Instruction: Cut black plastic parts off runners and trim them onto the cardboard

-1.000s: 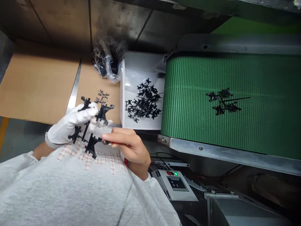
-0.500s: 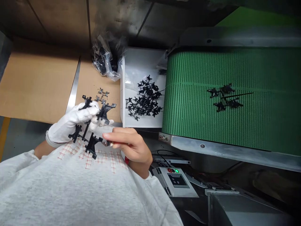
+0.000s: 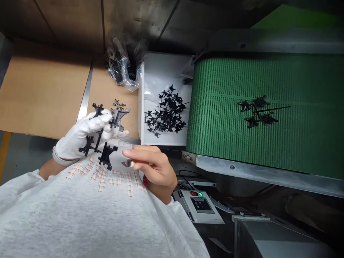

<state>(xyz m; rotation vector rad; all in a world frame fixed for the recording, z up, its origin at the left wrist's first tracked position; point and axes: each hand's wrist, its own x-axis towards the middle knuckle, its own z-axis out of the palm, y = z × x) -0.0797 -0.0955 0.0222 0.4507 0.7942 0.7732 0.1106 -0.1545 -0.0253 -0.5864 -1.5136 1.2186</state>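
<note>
Four black plastic pieces on one frame (image 3: 98,141) hang at nine o'clock in the view, the gloved left hand (image 3: 82,133) gripping it with fingers curled closed around part of it. At four o'clock from it, the bare right hand (image 3: 155,166) pinches a small metal-tipped tool (image 3: 130,163), fingers almost together, its tip near but apart from the closest piece. Toward three o'clock lie a white tray (image 3: 154,66) heaped with black parts (image 3: 168,113) and a green belt (image 3: 217,132).

Left hand (image 3: 80,134) (gloved) holds a 4-part black sprue (image 3: 98,141).
</note>
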